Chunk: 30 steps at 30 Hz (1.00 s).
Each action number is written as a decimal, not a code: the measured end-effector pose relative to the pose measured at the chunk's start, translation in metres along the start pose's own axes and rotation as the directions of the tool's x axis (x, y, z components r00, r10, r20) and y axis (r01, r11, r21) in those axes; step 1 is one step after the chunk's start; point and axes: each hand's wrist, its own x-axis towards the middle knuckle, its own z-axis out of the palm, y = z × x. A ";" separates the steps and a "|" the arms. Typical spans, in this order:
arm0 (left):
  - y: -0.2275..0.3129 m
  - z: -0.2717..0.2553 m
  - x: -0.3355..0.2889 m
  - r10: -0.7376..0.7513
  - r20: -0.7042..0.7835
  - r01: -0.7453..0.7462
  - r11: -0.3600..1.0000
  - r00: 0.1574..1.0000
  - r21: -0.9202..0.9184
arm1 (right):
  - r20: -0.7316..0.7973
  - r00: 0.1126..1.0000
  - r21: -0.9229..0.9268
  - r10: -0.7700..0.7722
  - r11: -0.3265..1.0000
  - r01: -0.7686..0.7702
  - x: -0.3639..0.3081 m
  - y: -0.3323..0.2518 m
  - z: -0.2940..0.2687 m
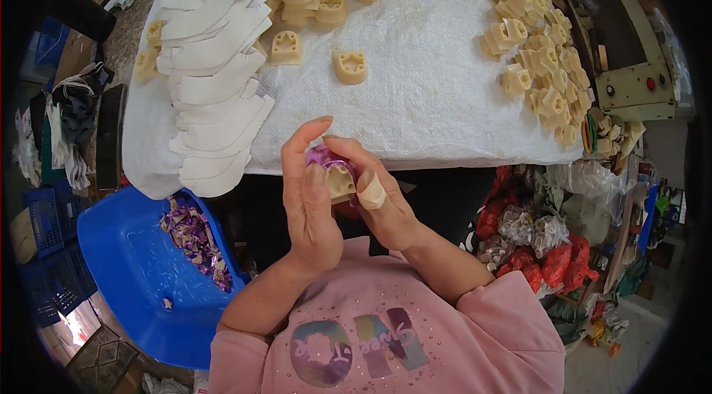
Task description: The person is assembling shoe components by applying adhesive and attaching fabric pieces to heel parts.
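Note:
Just off the table's near edge, a cream plastic shoe heel [342, 183] with holes in its face is held between my two hands. Shiny purple sheet [320, 154] wraps around its outer side. My left hand [302, 205] presses against the left side, its fingers curving over the top. From the right, my right hand [389, 209] grips the heel, and a pale band [372, 194] circles its thumb. The underside of the heel is hidden by my palms. Closest on the table is a bare cream heel [350, 68], with another heel [286, 48] to its left.
White cloth [415, 112] covers the table. Overlapping white curved sheets [215, 90] lie along its left, and heaped heels [549, 75] fill the right side. A blue basin [148, 320] with purple scraps [196, 242] stands at lower left. Red bags [556, 266] lie at right.

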 end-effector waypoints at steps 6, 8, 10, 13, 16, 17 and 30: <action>0.005 0.005 -0.002 0.058 -0.030 -0.056 0.996 0.998 0.068 | 0.058 0.972 -0.246 -0.228 0.940 0.235 0.007 0.000 -0.002; 0.003 0.004 0.002 0.126 0.088 -0.140 0.973 0.988 0.185 | -0.032 0.961 -0.344 -0.275 0.906 0.248 0.005 0.004 -0.001; -0.004 -0.002 0.001 0.032 0.097 -0.039 0.997 0.995 0.072 | -0.040 0.978 -0.319 -0.206 0.930 0.183 0.008 0.003 -0.004; -0.001 -0.007 0.006 -0.122 0.164 0.164 0.947 0.979 -0.277 | -0.005 0.999 -0.107 0.036 0.994 -0.037 0.010 -0.008 -0.012; 0.005 -0.009 0.012 -0.252 0.202 0.312 0.876 0.946 -0.369 | 0.077 0.961 0.123 0.267 0.954 -0.275 0.012 -0.016 -0.021; 0.001 -0.013 0.013 -0.171 0.270 0.265 0.892 0.947 -0.367 | 0.025 0.983 0.061 0.181 0.981 -0.182 0.013 -0.015 -0.023; 0.005 -0.015 0.009 0.111 0.258 -0.178 0.950 0.960 0.255 | -0.034 0.996 -0.526 -0.081 0.849 0.051 0.015 -0.028 -0.030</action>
